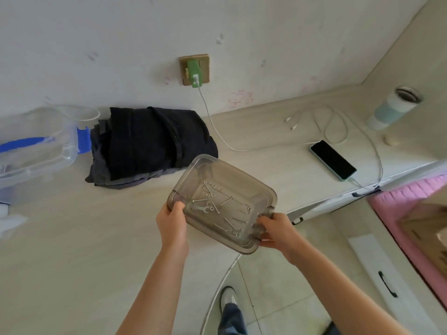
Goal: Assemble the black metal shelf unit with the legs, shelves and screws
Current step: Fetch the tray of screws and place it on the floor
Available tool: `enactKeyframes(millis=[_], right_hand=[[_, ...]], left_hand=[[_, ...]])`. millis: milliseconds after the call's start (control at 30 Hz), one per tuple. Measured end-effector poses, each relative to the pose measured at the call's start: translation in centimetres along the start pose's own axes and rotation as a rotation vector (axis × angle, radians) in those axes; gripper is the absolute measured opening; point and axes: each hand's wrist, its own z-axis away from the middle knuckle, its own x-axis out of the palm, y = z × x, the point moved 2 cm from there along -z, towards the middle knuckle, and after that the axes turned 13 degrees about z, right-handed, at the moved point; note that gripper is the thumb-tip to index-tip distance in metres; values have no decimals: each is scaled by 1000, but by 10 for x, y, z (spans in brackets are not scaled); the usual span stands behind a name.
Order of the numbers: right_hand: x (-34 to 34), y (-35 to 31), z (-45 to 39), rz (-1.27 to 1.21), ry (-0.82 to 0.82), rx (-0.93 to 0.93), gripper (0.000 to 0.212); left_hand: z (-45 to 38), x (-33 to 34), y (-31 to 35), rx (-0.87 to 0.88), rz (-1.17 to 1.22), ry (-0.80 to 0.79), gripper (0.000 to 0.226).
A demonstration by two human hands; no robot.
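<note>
Holding the smoky tray (263, 199) of screws (212, 201) above the worktop (72, 238), right of the folded dark cloth (150, 146), left hand (172, 221) and right hand (278, 232) each keep a curled grip on its near rim; tilting it could spill the screws.

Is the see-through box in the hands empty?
No. The clear tray holds loose screws and a small flat wrench on its bottom.

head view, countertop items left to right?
Clear storage box with blue latches → folded dark clothes → smoky plastic tray of screws, held in both hands → phone → tumbler.
</note>
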Motion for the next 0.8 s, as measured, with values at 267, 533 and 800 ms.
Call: enactKeyframes(millis=[267,533,800], right_hand=[[-81,69,48,-129,219,41,9],[-146,193,126,-315,459,121,13],[-174,344,227,-497,589,180,15]], left_hand=[[80,63,-48,76,-158,-224,16],[187,94,-129,14,-270,-476,14],[317,58,-218,-60,-415,-681,17]])
